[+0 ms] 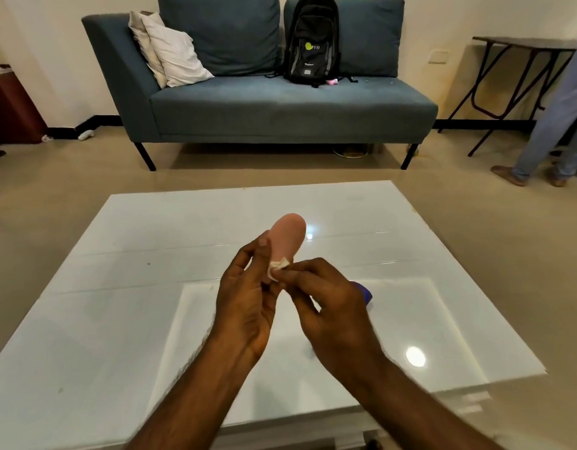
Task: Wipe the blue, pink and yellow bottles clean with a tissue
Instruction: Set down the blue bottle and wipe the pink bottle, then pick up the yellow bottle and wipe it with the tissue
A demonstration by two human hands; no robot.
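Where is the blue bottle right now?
In the head view, the blue bottle lies on the white table, mostly hidden behind the right hand, just right of the pink bottle.

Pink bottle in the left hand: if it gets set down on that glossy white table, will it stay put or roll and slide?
The pink bottle looks rounded and smooth, so laid on its side it would probably roll. The table is glossy enough to mirror the lights, so it may also slide easily. The left hand lifts it alone, so it is likely light.
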